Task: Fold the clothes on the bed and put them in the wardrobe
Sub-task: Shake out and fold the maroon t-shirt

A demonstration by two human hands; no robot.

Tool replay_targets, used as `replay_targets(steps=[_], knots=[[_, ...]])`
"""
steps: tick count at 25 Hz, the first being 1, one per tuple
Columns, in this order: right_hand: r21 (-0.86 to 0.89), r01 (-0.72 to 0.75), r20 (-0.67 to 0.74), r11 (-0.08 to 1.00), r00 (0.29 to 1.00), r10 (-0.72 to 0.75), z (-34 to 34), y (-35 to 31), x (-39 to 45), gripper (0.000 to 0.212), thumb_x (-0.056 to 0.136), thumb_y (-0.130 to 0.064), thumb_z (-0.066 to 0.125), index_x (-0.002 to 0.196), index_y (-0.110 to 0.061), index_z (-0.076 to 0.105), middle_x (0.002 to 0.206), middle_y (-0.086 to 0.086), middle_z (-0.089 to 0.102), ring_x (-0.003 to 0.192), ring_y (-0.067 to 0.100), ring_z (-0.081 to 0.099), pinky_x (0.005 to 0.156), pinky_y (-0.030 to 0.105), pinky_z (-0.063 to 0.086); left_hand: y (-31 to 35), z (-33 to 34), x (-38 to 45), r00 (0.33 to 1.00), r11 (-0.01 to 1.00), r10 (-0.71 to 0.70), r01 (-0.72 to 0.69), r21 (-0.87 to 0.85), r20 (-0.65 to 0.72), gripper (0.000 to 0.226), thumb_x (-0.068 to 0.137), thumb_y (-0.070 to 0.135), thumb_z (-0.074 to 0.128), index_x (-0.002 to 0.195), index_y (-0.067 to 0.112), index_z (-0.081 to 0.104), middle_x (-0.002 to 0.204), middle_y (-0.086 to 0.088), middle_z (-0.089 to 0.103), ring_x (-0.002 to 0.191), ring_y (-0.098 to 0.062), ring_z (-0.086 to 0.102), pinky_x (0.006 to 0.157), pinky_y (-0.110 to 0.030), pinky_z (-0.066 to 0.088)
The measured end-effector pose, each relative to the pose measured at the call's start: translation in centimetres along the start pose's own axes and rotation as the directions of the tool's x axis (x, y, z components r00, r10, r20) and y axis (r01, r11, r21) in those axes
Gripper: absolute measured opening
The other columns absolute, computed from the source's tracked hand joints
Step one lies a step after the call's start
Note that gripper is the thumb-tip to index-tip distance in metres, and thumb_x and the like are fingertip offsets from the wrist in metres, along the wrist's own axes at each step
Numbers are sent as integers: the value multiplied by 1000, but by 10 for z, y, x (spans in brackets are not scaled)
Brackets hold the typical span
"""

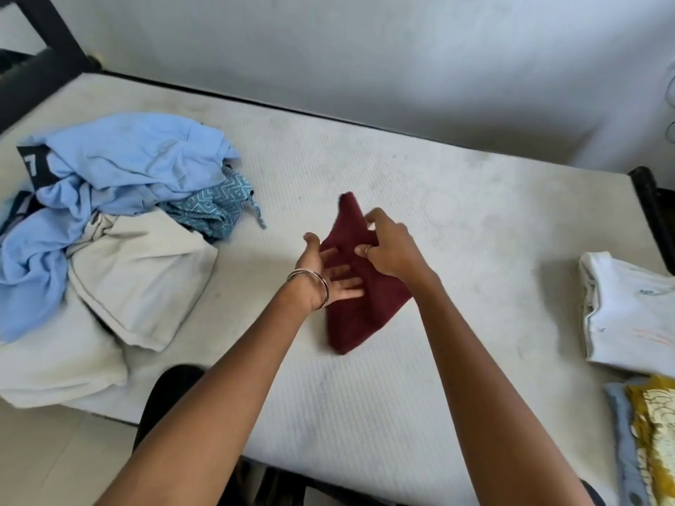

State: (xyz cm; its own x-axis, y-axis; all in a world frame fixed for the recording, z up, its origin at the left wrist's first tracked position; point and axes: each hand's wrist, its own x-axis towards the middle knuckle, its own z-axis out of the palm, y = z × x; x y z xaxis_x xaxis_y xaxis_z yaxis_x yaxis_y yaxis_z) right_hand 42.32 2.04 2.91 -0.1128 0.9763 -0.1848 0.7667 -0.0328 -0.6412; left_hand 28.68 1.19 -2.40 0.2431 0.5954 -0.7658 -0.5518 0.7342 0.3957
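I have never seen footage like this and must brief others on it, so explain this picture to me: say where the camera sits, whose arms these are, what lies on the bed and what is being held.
There is no machine here. The single picture comes from a wide-angle camera worn on a person's head, looking forward and down, so the two bare arms reaching in from below are the wearer's own.

The surface is a bare mattress. In the middle lies a maroon cloth, partly folded. The left hand, with bangles on its wrist, lies flat and open on the cloth. The right hand curls its fingers round the cloth's upper part, apparently turning it over.

To the left is an unfolded heap: a light blue garment, a teal patterned piece and a cream cloth. At the right edge sit folded items: a white shirt and, nearer, a yellow patterned piece.
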Motion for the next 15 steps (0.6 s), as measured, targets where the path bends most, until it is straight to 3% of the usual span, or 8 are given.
replay_targets(steps=[3, 5, 7, 10, 12, 13, 14, 15], knots=[[-423, 193, 19, 885, 979, -205, -40, -26, -16, 39, 89, -11, 59, 125, -20, 47, 99, 2, 62, 87, 26, 57, 70, 38, 46, 6, 30, -4, 967, 969, 102, -44, -242, 234, 80, 87, 75, 30, 120, 7, 58, 119, -23, 59, 107, -49, 57, 77, -65, 50], [-622, 273, -39, 734, 925, -377, -32, -12, -37, 38, 85, -7, 62, 120, -18, 51, 95, 1, 63, 89, 28, 58, 67, 38, 41, -3, 42, -7, 941, 969, 123, -46, -241, 314, 76, 90, 69, 28, 106, 6, 66, 106, -22, 64, 93, -41, 64, 64, -53, 56], [-749, 254, -86, 611, 878, -470, -4, 19, -60, 44, 70, -6, 75, 109, -17, 57, 89, 2, 65, 87, 30, 59, 65, 39, 43, -16, 31, 3, 926, 982, 77, -7, -187, 369, 89, 86, 76, 24, 101, 3, 72, 102, -21, 69, 87, -36, 69, 63, -48, 58], [-755, 222, 2, 617, 941, -338, 61, 82, -109, 53, 55, -10, 83, 104, -18, 64, 90, 3, 64, 83, 30, 60, 66, 40, 47, -55, -13, 17, 982, 994, -73, 57, 94, 176, 90, 85, 79, 25, 115, 4, 66, 103, -19, 71, 86, -32, 71, 67, -43, 59], [-715, 287, 178, 638, 957, -231, 106, 119, -151, 56, 47, -11, 85, 99, -22, 67, 96, 3, 66, 85, 29, 63, 63, 41, 52, -99, -50, 20, 988, 934, -145, 121, 337, 49, 61, 90, 62, 46, 115, 9, 64, 109, -17, 70, 94, -30, 70, 79, -45, 57], [-681, 302, 238, 667, 953, -188, 121, 134, -169, 55, 45, -11, 85, 95, -25, 68, 102, 3, 66, 89, 28, 63, 59, 41, 52, -121, -69, 22, 993, 889, -109, 113, 444, -34, 42, 89, 45, 61, 115, 12, 62, 115, -15, 68, 98, -29, 68, 87, -45, 55], [-630, 292, 259, 719, 953, -160, 130, 145, -178, 51, 48, -11, 83, 94, -28, 69, 109, 2, 65, 94, 28, 63, 58, 41, 52, -137, -83, 23, 995, 847, -12, 61, 528, -96, 36, 85, 27, 71, 118, 16, 59, 118, -11, 66, 100, -26, 67, 92, -43, 53], [-557, 234, 208, 797, 968, -138, 131, 151, -179, 43, 58, -11, 77, 96, -29, 69, 112, 1, 64, 98, 28, 61, 61, 41, 51, -147, -92, 25, 985, 805, 94, 12, 594, -148, 45, 81, 16, 76, 122, 18, 55, 119, -7, 65, 100, -23, 65, 94, -39, 51]])
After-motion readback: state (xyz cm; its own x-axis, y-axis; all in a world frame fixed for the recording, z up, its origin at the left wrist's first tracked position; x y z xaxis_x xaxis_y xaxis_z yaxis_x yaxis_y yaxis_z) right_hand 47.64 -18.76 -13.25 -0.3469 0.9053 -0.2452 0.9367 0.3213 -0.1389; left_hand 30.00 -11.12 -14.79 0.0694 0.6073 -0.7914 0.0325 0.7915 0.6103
